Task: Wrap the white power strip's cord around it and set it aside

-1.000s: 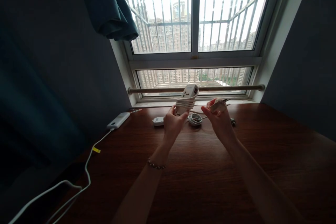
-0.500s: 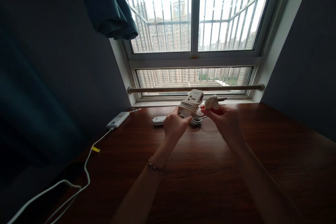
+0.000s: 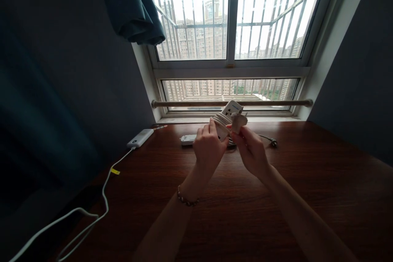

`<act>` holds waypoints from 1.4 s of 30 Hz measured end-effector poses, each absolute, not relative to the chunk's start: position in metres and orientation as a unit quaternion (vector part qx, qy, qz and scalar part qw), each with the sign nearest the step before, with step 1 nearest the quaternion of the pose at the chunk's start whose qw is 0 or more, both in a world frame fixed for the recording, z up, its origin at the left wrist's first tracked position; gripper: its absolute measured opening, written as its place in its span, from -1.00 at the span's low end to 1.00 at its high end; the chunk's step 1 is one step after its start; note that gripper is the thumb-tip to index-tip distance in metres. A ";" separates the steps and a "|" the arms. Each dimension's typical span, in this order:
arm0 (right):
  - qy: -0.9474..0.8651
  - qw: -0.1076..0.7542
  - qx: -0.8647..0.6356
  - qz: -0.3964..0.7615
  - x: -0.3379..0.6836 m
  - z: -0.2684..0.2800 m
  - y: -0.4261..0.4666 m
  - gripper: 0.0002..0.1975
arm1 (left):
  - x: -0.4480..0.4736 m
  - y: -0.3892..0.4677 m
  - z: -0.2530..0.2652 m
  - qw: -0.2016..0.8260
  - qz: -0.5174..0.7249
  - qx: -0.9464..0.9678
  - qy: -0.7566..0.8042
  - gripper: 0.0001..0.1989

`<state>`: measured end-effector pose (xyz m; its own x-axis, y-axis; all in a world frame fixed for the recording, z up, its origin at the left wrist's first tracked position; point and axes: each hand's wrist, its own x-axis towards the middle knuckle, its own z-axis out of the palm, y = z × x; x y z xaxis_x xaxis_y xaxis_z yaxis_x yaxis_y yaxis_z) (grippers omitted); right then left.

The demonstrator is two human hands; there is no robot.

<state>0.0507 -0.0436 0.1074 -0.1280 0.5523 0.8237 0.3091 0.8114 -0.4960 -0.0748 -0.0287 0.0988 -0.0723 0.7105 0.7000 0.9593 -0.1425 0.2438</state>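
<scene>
A white power strip (image 3: 232,108) with its cord (image 3: 221,120) wound round it is tilted up above the table. My left hand (image 3: 209,144) is closed round its lower end and the coils. Between the fingers of my right hand (image 3: 252,149) is the cord's white plug (image 3: 239,122), held in front of the strip with its pins pointing up and right. Behind my left hand a second white power strip (image 3: 188,140) lies on the table, partly hidden. A dark plug (image 3: 273,142) on a thin cable rests to the right.
The brown wooden table (image 3: 215,213) reaches to the window sill. At the left lies a white power bank (image 3: 140,138) with a white cable (image 3: 106,196) and yellow tag. A horizontal rail (image 3: 276,103) crosses the window; a blue curtain (image 3: 132,8) hangs left.
My right hand has moved left with the plug, bringing it from beside the strip to in front of it. The dark plug on the table has come into sight.
</scene>
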 end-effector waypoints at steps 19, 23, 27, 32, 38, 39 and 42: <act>-0.826 0.452 -0.333 -0.052 0.049 0.120 -0.071 -0.80 | -0.078 -0.041 0.102 0.299 -0.492 -0.618 -0.535 -0.39; -0.828 0.449 -0.329 -0.076 0.049 0.121 -0.071 -0.81 | -0.077 -0.046 0.106 0.272 -0.522 -0.618 -0.521 -0.32; -0.834 0.452 -0.302 -0.090 0.046 0.122 -0.073 -0.81 | -0.076 -0.051 0.109 0.242 -0.547 -0.606 -0.524 -0.34; -0.832 0.457 -0.304 -0.077 0.046 0.122 -0.076 -0.82 | -0.075 -0.052 0.108 0.249 -0.569 -0.600 -0.504 -0.28; -0.812 0.476 -0.322 -0.101 0.046 0.119 -0.074 -0.80 | -0.073 -0.054 0.105 0.251 -0.583 -0.605 -0.481 -0.22; -0.798 0.488 -0.334 -0.119 0.044 0.117 -0.073 -0.79 | -0.072 -0.054 0.106 0.249 -0.578 -0.606 -0.487 -0.22; -0.746 0.520 -0.379 -0.174 0.041 0.112 -0.069 -0.76 | -0.067 -0.055 0.106 0.247 -0.547 -0.617 -0.509 -0.24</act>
